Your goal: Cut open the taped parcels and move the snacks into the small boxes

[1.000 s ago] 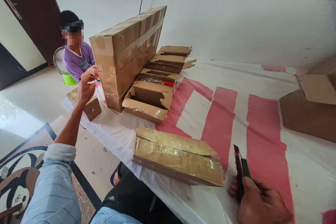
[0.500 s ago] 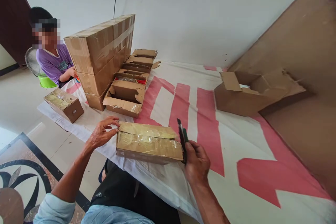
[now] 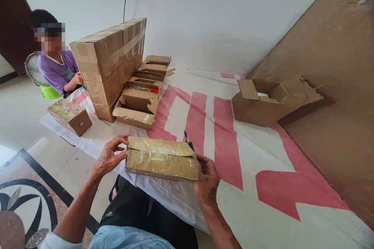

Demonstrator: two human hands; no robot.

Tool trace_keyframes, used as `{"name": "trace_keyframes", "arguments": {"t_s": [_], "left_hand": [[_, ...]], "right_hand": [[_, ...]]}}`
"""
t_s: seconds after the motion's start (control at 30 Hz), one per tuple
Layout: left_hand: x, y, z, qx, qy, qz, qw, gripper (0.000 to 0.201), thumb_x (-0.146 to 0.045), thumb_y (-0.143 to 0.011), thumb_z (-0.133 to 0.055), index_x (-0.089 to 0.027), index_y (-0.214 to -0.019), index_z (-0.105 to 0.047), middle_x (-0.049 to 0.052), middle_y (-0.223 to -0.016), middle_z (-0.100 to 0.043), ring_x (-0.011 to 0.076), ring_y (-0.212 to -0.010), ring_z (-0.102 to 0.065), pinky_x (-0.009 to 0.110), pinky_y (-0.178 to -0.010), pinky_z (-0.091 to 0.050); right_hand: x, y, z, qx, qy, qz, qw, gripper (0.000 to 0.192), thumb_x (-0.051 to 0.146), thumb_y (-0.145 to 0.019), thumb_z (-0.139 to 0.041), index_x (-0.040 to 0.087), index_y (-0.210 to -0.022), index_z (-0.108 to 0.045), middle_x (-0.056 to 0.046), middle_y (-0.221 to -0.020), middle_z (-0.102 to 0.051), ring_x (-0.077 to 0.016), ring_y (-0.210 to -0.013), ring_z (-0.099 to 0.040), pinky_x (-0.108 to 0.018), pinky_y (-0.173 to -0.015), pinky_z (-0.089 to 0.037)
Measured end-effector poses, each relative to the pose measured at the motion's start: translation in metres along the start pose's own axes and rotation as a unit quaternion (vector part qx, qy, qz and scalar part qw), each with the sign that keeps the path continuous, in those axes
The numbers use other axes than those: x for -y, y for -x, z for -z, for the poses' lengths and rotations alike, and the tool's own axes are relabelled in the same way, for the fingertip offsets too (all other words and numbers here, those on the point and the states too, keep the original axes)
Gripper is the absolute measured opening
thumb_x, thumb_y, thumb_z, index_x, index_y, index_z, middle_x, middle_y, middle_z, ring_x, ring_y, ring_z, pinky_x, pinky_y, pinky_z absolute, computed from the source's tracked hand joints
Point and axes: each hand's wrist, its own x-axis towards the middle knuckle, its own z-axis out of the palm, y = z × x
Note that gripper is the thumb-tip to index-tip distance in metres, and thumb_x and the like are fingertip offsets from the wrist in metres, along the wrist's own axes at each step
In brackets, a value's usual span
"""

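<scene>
A taped cardboard box sits in front of me at the table's near edge, its top seam partly split toward the right end. My left hand grips the box's left end, fingertips and thumb against the edge. At the opposite end, my right hand presses against the box with curled fingers. From that hand a utility knife sticks out past the box's far right corner, blade pointing away; most of its handle is hidden behind the box and fingers.
Stacked sealed boxes stand at the back left, beside a row of opened boxes. Another taped box is at left. An open box stands right, before a large cardboard sheet. A person sits beyond the stack.
My right hand has moved left onto the box's right end, and the knife has swung behind the corner. My left hand has closed in on the left end.
</scene>
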Motion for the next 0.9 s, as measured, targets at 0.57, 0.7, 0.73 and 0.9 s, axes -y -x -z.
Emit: {"name": "trace_keyframes", "arguments": {"t_s": [0.57,0.7,0.73,0.9], "left_hand": [[-0.006,0.01,-0.007,0.062,-0.104,0.026,0.992,0.055,-0.019,-0.08,-0.065,-0.036,-0.132,-0.074,0.004,-0.166,-0.047,0.0315,-0.15,-0.049,0.042,-0.107,-0.054],[-0.008,0.012,-0.008,0.069,-0.113,0.039,0.99,0.061,-0.019,-0.077,-0.069,-0.038,-0.135,-0.072,0.004,-0.167,-0.046,0.0333,-0.149,-0.05,0.042,-0.103,-0.055],[-0.009,0.012,-0.008,0.07,-0.118,0.041,0.99,0.063,-0.019,-0.076,-0.07,-0.038,-0.135,-0.072,0.004,-0.167,-0.045,0.0339,-0.148,-0.05,0.042,-0.103,-0.055],[-0.013,0.01,-0.006,0.077,-0.136,0.038,0.987,0.063,-0.023,-0.076,-0.072,-0.039,-0.136,-0.071,0.005,-0.168,-0.044,0.036,-0.147,-0.051,0.044,-0.102,-0.055]], "right_hand": [[0.095,-0.034,0.018,0.154,0.113,0.104,0.976,0.043,0.059,-0.089,-0.069,0.019,-0.106,-0.074,0.001,-0.066,-0.064,-0.017,-0.059,-0.058,-0.031,-0.058,-0.051],[0.148,-0.029,0.006,0.355,0.191,0.164,0.9,0.035,0.051,-0.096,-0.062,0.021,-0.101,-0.079,-0.002,-0.074,-0.073,-0.02,-0.07,-0.068,-0.03,-0.063,-0.054],[0.158,-0.027,0.001,0.394,0.205,0.179,0.878,0.033,0.048,-0.098,-0.06,0.022,-0.1,-0.08,-0.004,-0.082,-0.077,-0.0212,-0.076,-0.071,-0.03,-0.068,-0.056],[0.186,-0.024,-0.023,0.491,0.244,0.228,0.805,0.029,0.037,-0.102,-0.055,0.022,-0.102,-0.08,-0.004,-0.094,-0.082,-0.02,-0.083,-0.074,-0.031,-0.076,-0.056]]}}
